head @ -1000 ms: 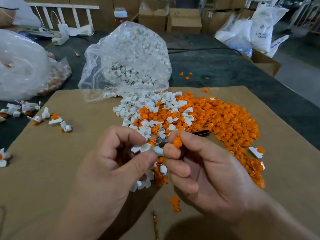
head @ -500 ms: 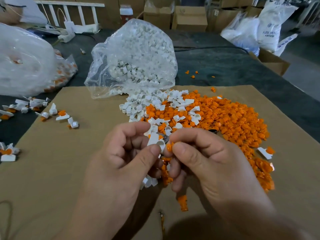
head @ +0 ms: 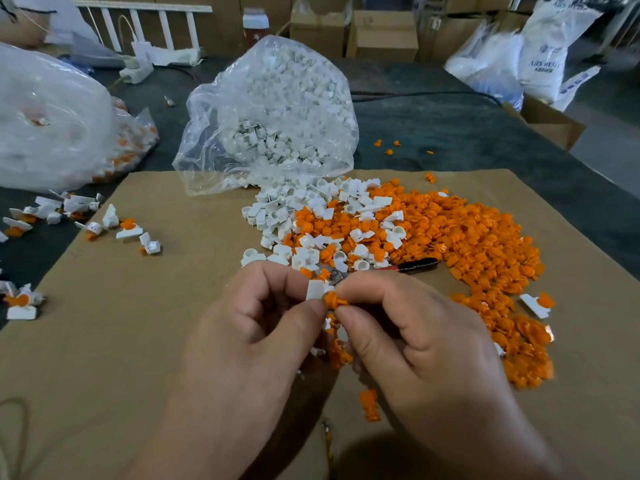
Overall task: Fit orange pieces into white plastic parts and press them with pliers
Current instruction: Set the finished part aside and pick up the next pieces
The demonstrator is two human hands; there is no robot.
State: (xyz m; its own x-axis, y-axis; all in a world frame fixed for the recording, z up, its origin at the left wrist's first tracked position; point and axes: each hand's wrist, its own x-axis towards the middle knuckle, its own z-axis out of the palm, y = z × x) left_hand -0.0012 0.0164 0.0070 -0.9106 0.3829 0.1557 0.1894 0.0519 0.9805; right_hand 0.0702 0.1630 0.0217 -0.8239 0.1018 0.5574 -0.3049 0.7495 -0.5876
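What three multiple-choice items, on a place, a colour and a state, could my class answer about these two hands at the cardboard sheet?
1. Where do the black-and-red-handled pliers lie? A. Inside a bag. B. At the near edge of the pile of orange pieces. C. On the dark table.
2. What colour is the small plastic piece pinched by the right hand? A. Orange. B. White. C. Black.
3. How is the clear plastic bag of white parts? A. Tied shut. B. Empty. C. Open, parts spilling onto the brown cardboard sheet.
Answers: 1 B, the handle lies against the pile; 2 A, orange shows between thumb and forefinger; 3 C, white parts trail from its mouth.
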